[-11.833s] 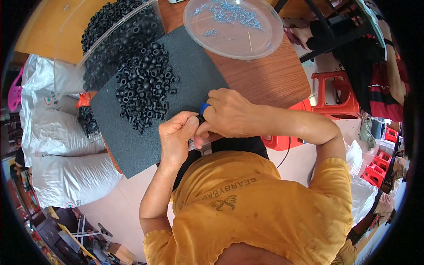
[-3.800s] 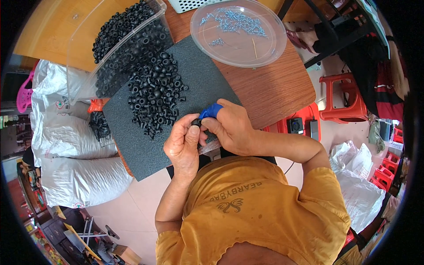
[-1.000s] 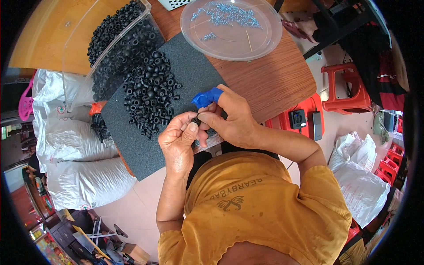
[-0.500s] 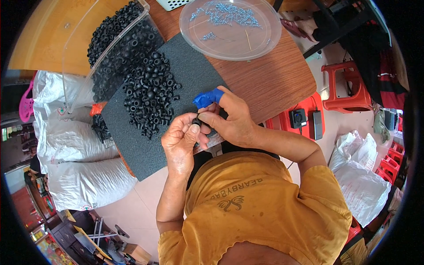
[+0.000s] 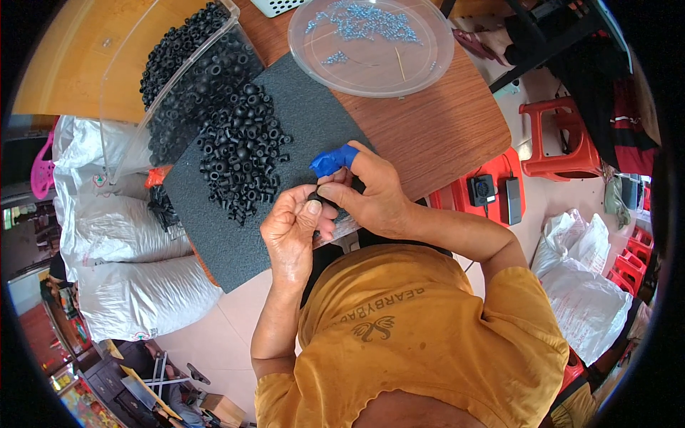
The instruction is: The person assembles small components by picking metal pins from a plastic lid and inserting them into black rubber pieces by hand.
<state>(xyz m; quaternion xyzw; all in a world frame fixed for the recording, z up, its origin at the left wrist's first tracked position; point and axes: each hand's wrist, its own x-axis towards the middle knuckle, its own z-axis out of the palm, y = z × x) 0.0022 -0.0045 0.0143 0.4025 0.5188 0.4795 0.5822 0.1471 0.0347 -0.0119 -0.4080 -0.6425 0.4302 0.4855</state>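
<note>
Near the front edge of the dark foam mat (image 5: pixel 314 100), my two hands meet. Between its thumb and fingers, my left hand (image 5: pixel 289 225) pinches a small black rubber part (image 5: pixel 315 196). My right hand (image 5: pixel 374 192) is closed against the same spot, its thumb tip at the top of that part. Whatever its fingertips grip is too small to make out. Blue tape (image 5: pixel 334 161) wraps the right index finger. A loose pile of similar black rubber pieces (image 5: pixel 242 146) lies on the mat, left of and beyond my hands.
A clear plastic bin (image 5: pixel 239 11) with many black pieces leans at the mat's far left. A round translucent lid (image 5: pixel 357 82) at the back of the wooden table (image 5: pixel 442 135) holds tiny bluish bits. White sacks (image 5: pixel 143 296) stand left; red stools (image 5: pixel 564 146) are right.
Both hands keep their pinch around the black rubber part. The right fingertips and the part have shifted very slightly to the left.
</note>
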